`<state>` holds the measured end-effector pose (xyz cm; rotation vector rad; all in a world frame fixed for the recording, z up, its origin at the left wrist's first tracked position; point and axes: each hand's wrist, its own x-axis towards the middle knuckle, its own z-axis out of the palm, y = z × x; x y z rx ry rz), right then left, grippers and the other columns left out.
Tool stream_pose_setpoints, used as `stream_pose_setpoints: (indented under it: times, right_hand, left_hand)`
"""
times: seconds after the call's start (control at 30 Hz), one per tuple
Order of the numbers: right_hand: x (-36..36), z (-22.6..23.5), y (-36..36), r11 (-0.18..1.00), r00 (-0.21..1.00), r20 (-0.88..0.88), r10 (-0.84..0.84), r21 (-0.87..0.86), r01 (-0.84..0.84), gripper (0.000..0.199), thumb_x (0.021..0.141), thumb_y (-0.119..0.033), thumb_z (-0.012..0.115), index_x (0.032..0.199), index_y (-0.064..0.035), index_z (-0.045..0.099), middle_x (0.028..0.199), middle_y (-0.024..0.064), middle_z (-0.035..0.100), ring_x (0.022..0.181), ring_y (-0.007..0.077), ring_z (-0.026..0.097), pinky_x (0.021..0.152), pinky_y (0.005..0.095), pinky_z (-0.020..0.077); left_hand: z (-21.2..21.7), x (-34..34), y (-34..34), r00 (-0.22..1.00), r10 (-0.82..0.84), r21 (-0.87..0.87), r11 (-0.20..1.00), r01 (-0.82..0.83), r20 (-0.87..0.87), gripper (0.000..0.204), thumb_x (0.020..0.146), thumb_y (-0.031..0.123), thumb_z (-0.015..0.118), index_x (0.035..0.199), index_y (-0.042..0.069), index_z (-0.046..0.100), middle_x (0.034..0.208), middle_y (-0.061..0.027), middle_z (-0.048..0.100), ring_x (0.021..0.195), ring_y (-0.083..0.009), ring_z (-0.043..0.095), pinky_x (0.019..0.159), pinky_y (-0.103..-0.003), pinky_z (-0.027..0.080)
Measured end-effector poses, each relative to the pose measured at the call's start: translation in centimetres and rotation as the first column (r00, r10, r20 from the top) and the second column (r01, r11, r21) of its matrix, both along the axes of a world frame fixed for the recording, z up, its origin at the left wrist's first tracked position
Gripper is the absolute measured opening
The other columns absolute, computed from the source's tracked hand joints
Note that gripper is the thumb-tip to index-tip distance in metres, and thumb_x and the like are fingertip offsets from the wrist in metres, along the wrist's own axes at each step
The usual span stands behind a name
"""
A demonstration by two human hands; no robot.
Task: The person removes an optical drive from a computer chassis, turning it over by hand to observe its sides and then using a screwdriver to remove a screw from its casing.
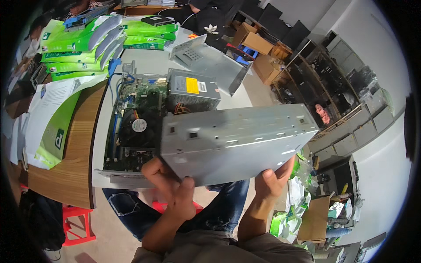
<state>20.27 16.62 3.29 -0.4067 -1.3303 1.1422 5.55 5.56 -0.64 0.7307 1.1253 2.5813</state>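
Both my hands hold a grey sheet-metal box (pixel 237 140), which looks like a computer drive cage, tilted above the near edge of the table. My left hand (pixel 175 190) grips its lower left corner, thumb on the front face and fingers curled by the edge. My right hand (pixel 272 179) grips the lower right end, its fingers partly hidden behind. Behind the box lies an open desktop computer case (pixel 127 174) with a green motherboard (pixel 147 90), a black cooling fan (pixel 139 126) and a power supply (pixel 193 92). The box hides part of the case's right side.
A bent metal cover panel (pixel 210 63) lies beyond the power supply. Green and white packages (pixel 74 57) are stacked at the far left, beside a wooden table (pixel 79 131). A red stool (pixel 79 225) stands lower left. Cardboard boxes (pixel 315 219) and wrappings crowd the right-hand floor.
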Motion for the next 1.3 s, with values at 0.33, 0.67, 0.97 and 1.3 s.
stream_pose_setpoints:
  times: [0.33,0.67,0.97,1.3]
  right_hand:
    - [0.3,-0.6,0.1,0.999,0.999,0.015,-0.053,0.006,0.052,0.109,0.065,-0.025,0.094,0.149,0.0044,0.031,0.138,0.0146,0.049,0.128,0.0265,0.049,0.109,0.0382,0.0367]
    - [1.6,-1.5,0.2,0.999,1.000,0.003,-0.025,-0.027,0.025,0.100,0.065,-0.016,0.096,0.144,0.0037,0.038,0.135,0.0165,0.054,0.123,0.0281,0.055,0.108,0.0426,0.0424]
    - [1.6,-1.8,0.3,0.999,1.000,-0.031,0.000,-0.041,-0.002,0.097,0.064,-0.011,0.096,0.142,0.0033,0.040,0.132,0.0164,0.056,0.122,0.0281,0.057,0.107,0.0427,0.0437]
    - [2.4,-2.3,0.7,0.997,0.999,-0.014,0.048,-0.064,-0.048,0.101,0.062,-0.023,0.099,0.141,0.0044,0.041,0.131,0.0135,0.057,0.121,0.0252,0.057,0.104,0.0392,0.0454]
  left_hand:
    - [-1.1,-0.4,0.5,0.942,-0.045,0.087,0.993,0.078,-0.333,0.057,0.095,0.015,0.059,0.140,0.008,0.024,0.131,-0.0217,0.041,0.113,-0.0233,0.043,0.099,-0.041,0.034]
    - [-1.1,-1.6,0.7,0.829,0.044,0.094,0.996,0.010,-0.558,0.058,0.090,0.006,0.059,0.138,0.007,0.028,0.128,-0.0265,0.046,0.113,-0.0280,0.049,0.099,-0.043,0.038]
    - [-1.9,-1.7,0.9,0.833,0.004,0.112,0.991,0.069,-0.553,0.059,0.089,0.004,0.060,0.138,0.009,0.029,0.131,-0.0293,0.046,0.115,-0.0309,0.050,0.100,-0.045,0.037]
    - [-0.8,-2.4,-0.2,0.854,-0.048,0.112,0.986,0.124,-0.517,0.054,0.092,0.014,0.063,0.135,0.009,0.031,0.129,-0.0243,0.044,0.117,-0.0284,0.046,0.099,-0.044,0.038]
